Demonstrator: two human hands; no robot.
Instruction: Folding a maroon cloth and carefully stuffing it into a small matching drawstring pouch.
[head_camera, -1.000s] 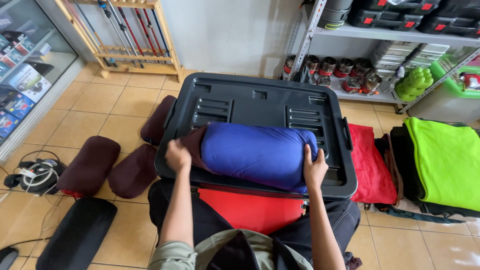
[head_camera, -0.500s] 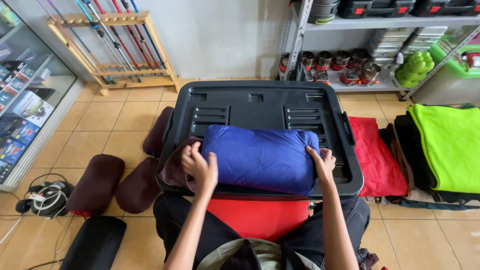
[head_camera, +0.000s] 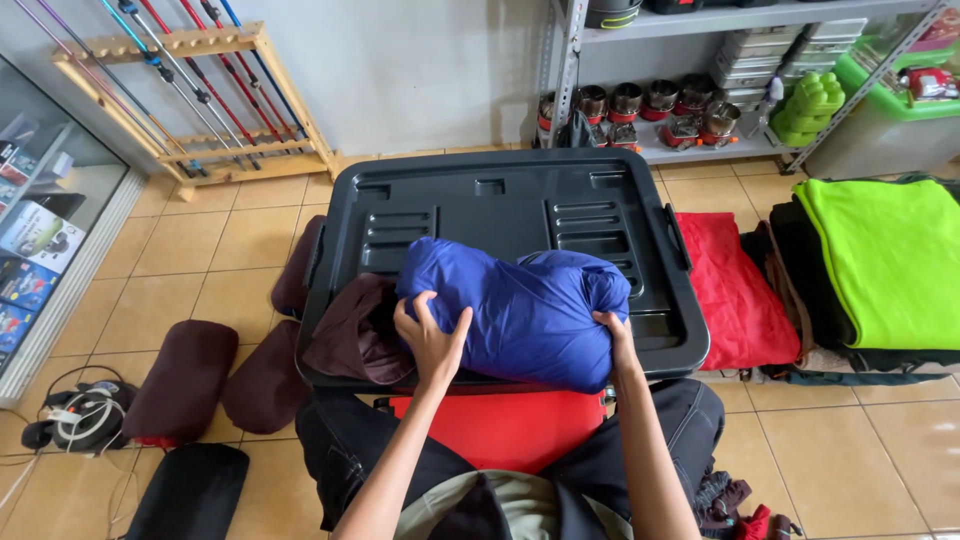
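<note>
**Two hands gripping a blue bundle on a black bin lid**

Both hands are grasping a rolled blue sleeping bag that is lying on the near half of a black bin lid. The left hand is clenching the roll's left end, fingers digging into the fabric. The right hand is clasping its right end. A maroon sack is hanging open at the roll's left end. Right of the lid, a red blanket is lying on the tiled floor.
</note>
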